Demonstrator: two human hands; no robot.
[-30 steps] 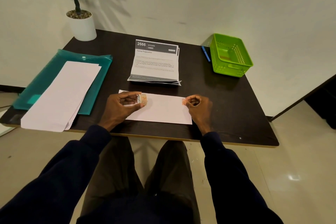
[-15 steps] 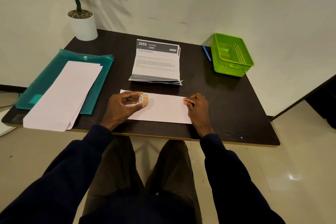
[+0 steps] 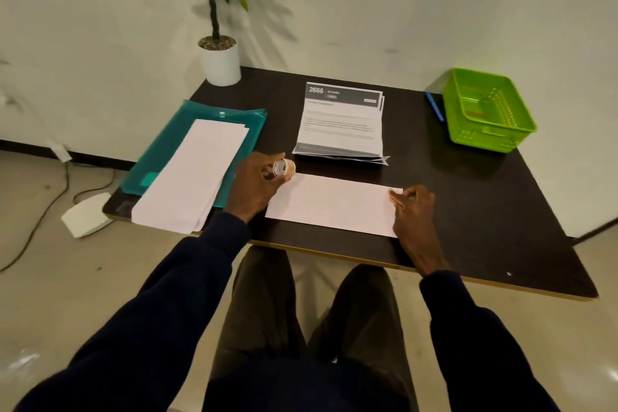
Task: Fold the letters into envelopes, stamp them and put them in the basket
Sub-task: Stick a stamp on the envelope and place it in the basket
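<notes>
A white envelope (image 3: 334,204) lies flat on the dark table (image 3: 468,211) near its front edge. My left hand (image 3: 255,186) grips a small roll of stamps (image 3: 284,168) just past the envelope's upper left corner. My right hand (image 3: 413,207) presses its fingertips on the envelope's upper right corner; whether a stamp lies under them is hidden. A stack of printed letters (image 3: 341,124) sits behind the envelope. The green basket (image 3: 488,110) stands at the back right.
A stack of blank envelopes (image 3: 197,174) rests on a teal folder (image 3: 247,117) at the left. A potted plant (image 3: 219,57) stands at the back left corner. A blue pen (image 3: 434,107) lies beside the basket. A white device and cable lie on the floor at left.
My left hand has drawn the stamp roll up and left, off the envelope. My right hand has stayed pressed on the envelope's right corner. The camera has turned to the left.
</notes>
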